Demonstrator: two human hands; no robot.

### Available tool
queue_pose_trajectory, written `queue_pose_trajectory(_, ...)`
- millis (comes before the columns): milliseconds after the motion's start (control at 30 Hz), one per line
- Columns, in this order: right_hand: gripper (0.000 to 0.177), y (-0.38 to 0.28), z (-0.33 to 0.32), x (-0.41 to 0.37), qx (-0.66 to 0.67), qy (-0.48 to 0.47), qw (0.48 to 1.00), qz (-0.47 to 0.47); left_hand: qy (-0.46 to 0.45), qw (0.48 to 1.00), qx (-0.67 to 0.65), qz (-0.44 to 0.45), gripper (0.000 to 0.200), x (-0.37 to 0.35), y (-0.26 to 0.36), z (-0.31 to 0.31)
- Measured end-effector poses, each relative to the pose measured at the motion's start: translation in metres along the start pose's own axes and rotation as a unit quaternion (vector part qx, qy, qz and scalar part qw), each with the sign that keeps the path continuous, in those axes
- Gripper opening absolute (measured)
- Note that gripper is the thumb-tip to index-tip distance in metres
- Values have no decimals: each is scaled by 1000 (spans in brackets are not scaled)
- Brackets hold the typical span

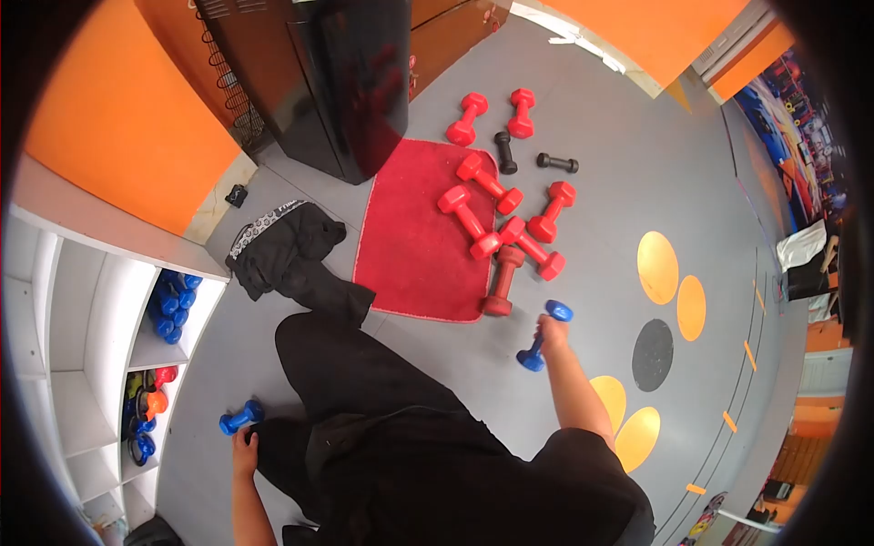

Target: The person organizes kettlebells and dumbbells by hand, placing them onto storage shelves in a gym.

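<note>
My right hand (551,333) is wrapped round the handle of a blue dumbbell (531,360), above the grey floor beside the red mat. At the lower left, my left hand (244,443) is right at another blue dumbbell (241,417); its fingers are too small to make out clearly, so a grip cannot be told. Several red dumbbells (470,221) lie on and around the red mat (410,237). A darker red dumbbell (503,282) lies nearest my right hand. Two small black dumbbells (557,163) rest on the floor farther up.
White shelves (77,400) at the left hold blue dumbbells (171,308) and coloured weights. Black clothing (296,259) lies on the floor by the mat. A black cabinet (350,82) stands beyond it. Yellow and black circles (657,267) mark the floor at the right.
</note>
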State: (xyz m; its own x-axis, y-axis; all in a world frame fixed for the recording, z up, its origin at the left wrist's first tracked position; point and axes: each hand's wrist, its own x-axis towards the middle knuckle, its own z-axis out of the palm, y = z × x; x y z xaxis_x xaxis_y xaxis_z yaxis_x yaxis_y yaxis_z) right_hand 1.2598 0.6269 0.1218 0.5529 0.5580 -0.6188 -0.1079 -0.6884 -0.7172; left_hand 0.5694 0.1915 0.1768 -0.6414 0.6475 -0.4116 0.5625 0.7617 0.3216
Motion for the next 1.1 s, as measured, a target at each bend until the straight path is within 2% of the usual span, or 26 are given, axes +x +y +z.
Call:
queue_pose_trajectory(133,13,39,-29,79,7,13,999,34,-20,999,25,20,37,14,-6,-5)
queue_pose_trajectory(200,21,56,-25,109,-132,50,990,-2,-35,999,12,19,38,23,-10,-1)
queue_pose_trajectory(233,21,67,-24,120,-138,43,990,-2,-33,999,12,11,38,24,-11,3)
queue_pose_trajectory(333,35,83,-12,141,-256,49,960,-106,-10,999,21,22,35,26,-3,13)
queue_pose_trajectory(400,31,90,-11,157,-269,3,952,-147,4,999,48,26,30,26,1,14)
queue_pose_trajectory(467,26,60,-5,121,-246,-68,963,-90,24,996,87,22,26,36,-11,24)
queue_pose_trajectory(500,27,57,-2,114,-252,-84,959,-96,39,993,107,16,26,40,-18,31)
queue_pose_trajectory(533,41,104,-14,186,-366,-82,903,-209,41,993,113,2,30,42,-20,35)
queue_pose_trajectory(600,62,107,-7,157,-457,53,850,-258,37,992,117,-16,36,58,-16,37)
queue_pose_trajectory(633,83,78,3,97,-459,21,866,-199,31,993,114,-22,38,67,-14,38)
queue_pose_trajectory(667,90,72,8,64,-448,8,871,-200,33,994,105,-27,38,78,-12,37)
queue_pose_trajectory(733,95,69,9,11,-456,-35,868,-195,-44,972,231,-29,41,97,-15,36)
queue_pose_trajectory(767,88,68,7,-13,-461,-85,862,-193,-44,973,223,-27,41,103,-21,35)
queue_pose_trajectory(800,83,67,5,-37,-456,-143,859,-184,-37,960,277,-28,41,110,-28,35)
queue_pose_trajectory(833,76,69,6,-67,-427,-161,869,-192,-30,943,329,-27,41,118,-35,37)
queue_pose_trajectory(867,74,69,5,-94,-422,-205,864,-185,-33,946,323,-18,41,126,-49,38)
queue_pose_trajectory(900,72,65,6,-116,-414,-247,858,-178,-96,930,353,-31,42,137,-67,38)
queue_pose_trajectory(933,69,59,10,-139,-437,-281,833,-187,-156,910,382,-44,43,147,-75,40)
queue_pose_trajectory(967,67,52,15,-162,-459,-317,806,-196,-156,913,376,-36,43,147,-76,42)
queue_pose_trajectory(1033,62,36,26,-199,-498,-347,766,-214,-95,937,335,-23,50,131,-83,45)
queue_pose_trajectory(1100,57,21,38,-217,-573,-368,667,-302,-89,945,314,3,56,138,-108,61)
